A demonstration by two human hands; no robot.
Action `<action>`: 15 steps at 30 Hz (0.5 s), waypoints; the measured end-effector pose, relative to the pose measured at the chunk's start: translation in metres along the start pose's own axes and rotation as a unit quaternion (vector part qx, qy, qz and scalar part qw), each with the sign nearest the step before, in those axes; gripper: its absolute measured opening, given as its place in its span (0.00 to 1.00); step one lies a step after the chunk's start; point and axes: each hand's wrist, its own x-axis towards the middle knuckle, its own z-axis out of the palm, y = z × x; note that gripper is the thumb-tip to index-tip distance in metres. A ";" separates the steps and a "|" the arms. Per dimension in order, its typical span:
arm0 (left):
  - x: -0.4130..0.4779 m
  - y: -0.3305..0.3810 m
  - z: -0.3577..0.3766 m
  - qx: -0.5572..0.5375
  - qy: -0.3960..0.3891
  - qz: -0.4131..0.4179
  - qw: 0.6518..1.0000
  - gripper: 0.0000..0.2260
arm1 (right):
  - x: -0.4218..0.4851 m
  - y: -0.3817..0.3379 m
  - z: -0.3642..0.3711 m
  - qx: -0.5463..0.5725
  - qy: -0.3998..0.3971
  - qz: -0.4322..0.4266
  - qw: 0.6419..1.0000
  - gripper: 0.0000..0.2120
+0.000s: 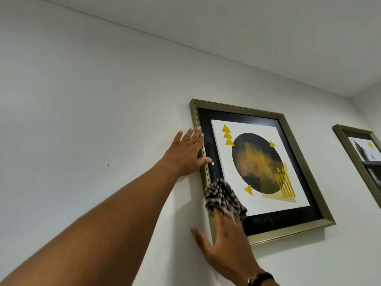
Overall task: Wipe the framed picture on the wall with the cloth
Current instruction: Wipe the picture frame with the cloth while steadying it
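The framed picture (305,168) hangs high on the white wall, with a dull gold frame, a black mat and a print of a dark circle with yellow triangles. My left hand (185,153) lies flat against the frame's left edge, fingers spread, thumb over the black mat. My right hand (224,242) presses a black-and-white striped cloth (223,196) against the glass at the lower left corner. The cloth covers my fingertips; my thumb sticks out to the left over the wall.
A second gold-framed picture (358,159) hangs to the right, partly cut off by the image edge. The ceiling meets the wall above. A side wall starts at the far right corner. A watch sits on my right wrist (261,278).
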 end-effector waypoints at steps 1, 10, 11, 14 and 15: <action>0.002 -0.003 -0.002 0.001 -0.005 0.004 1.000 0.38 | -0.009 0.006 0.002 0.000 -0.014 0.005 1.000 0.40; 0.012 -0.011 -0.011 -0.017 -0.022 -0.006 1.000 0.32 | 0.066 -0.005 -0.018 0.005 0.012 -0.026 1.000 0.37; 0.012 -0.012 -0.011 -0.020 -0.020 -0.006 1.000 0.30 | 0.080 -0.007 -0.022 0.004 0.014 -0.031 0.999 0.37; 0.013 -0.014 -0.014 -0.016 -0.022 -0.002 1.000 0.27 | 0.105 -0.011 -0.025 -0.018 0.024 -0.044 0.999 0.38; 0.013 -0.014 -0.014 -0.017 -0.021 -0.003 1.000 0.27 | 0.108 -0.011 -0.025 -0.024 0.029 -0.046 0.998 0.38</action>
